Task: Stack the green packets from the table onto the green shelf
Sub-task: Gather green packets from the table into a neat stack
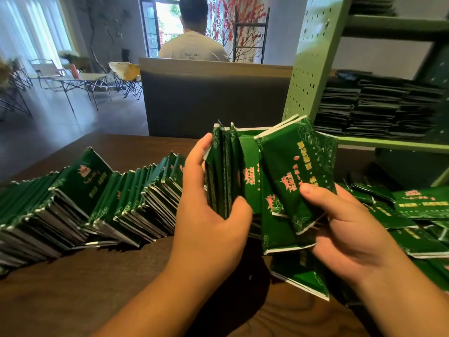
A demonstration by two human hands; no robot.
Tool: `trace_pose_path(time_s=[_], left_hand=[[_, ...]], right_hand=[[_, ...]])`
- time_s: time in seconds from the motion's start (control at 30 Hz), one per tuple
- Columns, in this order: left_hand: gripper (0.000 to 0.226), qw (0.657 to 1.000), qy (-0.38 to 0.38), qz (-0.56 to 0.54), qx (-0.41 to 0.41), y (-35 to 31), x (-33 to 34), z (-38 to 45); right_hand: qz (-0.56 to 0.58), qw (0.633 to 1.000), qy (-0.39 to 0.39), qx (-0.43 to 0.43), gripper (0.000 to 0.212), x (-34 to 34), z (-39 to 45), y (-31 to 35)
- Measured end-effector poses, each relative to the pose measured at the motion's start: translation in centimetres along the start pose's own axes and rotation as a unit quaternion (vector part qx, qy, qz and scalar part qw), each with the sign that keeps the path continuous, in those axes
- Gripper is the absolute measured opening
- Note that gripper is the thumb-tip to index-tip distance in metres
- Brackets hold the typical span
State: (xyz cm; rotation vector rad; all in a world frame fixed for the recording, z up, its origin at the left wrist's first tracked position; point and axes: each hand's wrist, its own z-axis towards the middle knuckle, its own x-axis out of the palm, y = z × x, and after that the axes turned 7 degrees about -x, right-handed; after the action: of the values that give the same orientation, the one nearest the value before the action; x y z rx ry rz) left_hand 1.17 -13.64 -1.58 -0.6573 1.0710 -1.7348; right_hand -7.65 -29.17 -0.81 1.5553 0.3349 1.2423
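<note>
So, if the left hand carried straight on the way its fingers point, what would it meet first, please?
Nothing new: the left hand already grips a bunch of packets. Further along that line, probably the grey partition; depth is unclear.

Above the wooden table [97,300], the left hand [211,215] and right hand [349,229] grip a fanned bunch of green packets [279,171] — a leaning row of packets [85,198] lies left, the green shelf [313,57] stands right.

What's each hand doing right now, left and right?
Left hand: closed on a bunch of upright green packets.
Right hand: closed on a fanned group of green packets, thumb on top.
</note>
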Motion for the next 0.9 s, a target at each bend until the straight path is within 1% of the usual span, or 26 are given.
trace_pose_path(time_s=[0.03, 0.07, 0.1, 0.17, 0.2, 0.3, 0.37, 0.43, 0.5, 0.53, 0.6, 0.63, 0.7, 0.77, 0.83, 0.87, 0.9], left_hand=[[0.080, 1.000, 0.005, -0.003, -0.002, 0.0, 0.0, 0.0], [0.080, 1.000, 0.007, -0.006, -0.003, 0.1, 0.0, 0.0], [0.080, 1.000, 0.009, -0.007, -0.001, 0.0, 0.0, 0.0], [0.082, 1.000, 0.012, 0.003, 0.002, -0.2, 0.0, -0.1], [0.083, 1.000, 0.015, 0.006, 0.002, -0.3, 0.0, -0.2], [0.082, 1.000, 0.016, -0.004, -0.002, -0.5, 0.0, -0.3], [0.074, 0.998, 0.027, -0.045, -0.020, -0.5, -0.1, -0.1], [0.062, 0.995, 0.030, -0.085, -0.044, -0.7, -0.2, 0.0], [0.050, 0.990, 0.036, -0.110, -0.084, -1.6, -0.1, -0.1], [0.045, 0.986, 0.049, -0.121, -0.101, -2.0, 0.0, -0.4], [0.040, 0.979, 0.070, -0.135, -0.137, -2.4, 0.5, -0.2], [0.036, 0.971, 0.078, -0.152, -0.170, -2.4, 0.6, 0.0], [0.044, 0.937, 0.066, -0.225, -0.259, -2.4, 0.3, 0.3], [0.028, 0.873, 0.079, -0.360, -0.320, -2.9, 0.3, 0.1], [0.029, 0.821, 0.120, -0.442, -0.340, -3.6, -0.1, -0.4], [0.029, 0.814, 0.131, -0.451, -0.342, -3.6, -0.2, -0.7], [0.024, 0.818, 0.136, -0.444, -0.341, -3.3, -0.2, -0.4]], right_hand=[[-0.004, 1.000, 0.015, -0.004, 0.075, -0.1, -0.1, 0.1], [-0.006, 1.000, 0.029, -0.005, 0.064, -0.1, -0.1, 0.1], [-0.005, 0.999, 0.047, -0.006, 0.065, -0.2, -0.3, 0.1], [-0.005, 0.998, 0.056, -0.001, 0.079, -0.3, -0.4, 0.0], [-0.004, 0.998, 0.060, 0.002, 0.080, -0.1, -0.5, 0.1], [-0.004, 0.996, 0.091, -0.001, 0.075, 0.3, -0.9, 0.5], [0.009, 0.993, 0.114, 0.009, 0.070, 0.4, -1.0, 0.8], [0.055, 0.985, 0.155, 0.044, 0.060, -0.2, -0.8, 0.9], [0.133, 0.966, 0.204, 0.087, 0.044, -0.1, -0.8, 0.9], [0.141, 0.964, 0.201, 0.102, 0.047, -0.4, -1.0, 0.8], [0.129, 0.966, 0.198, 0.105, 0.071, -0.8, -0.8, 0.7], [0.133, 0.965, 0.201, 0.104, 0.081, -0.8, -0.7, 0.6], [0.126, 0.969, 0.188, 0.103, 0.088, -0.7, -1.0, 0.6], [0.104, 0.977, 0.154, 0.100, 0.092, -0.5, -1.0, 0.7], [0.100, 0.980, 0.139, 0.105, 0.093, -0.4, -0.9, 0.7], [0.100, 0.980, 0.137, 0.107, 0.093, -0.3, -0.8, 0.8], [0.098, 0.980, 0.132, 0.108, 0.094, -0.3, -0.7, 0.7]])
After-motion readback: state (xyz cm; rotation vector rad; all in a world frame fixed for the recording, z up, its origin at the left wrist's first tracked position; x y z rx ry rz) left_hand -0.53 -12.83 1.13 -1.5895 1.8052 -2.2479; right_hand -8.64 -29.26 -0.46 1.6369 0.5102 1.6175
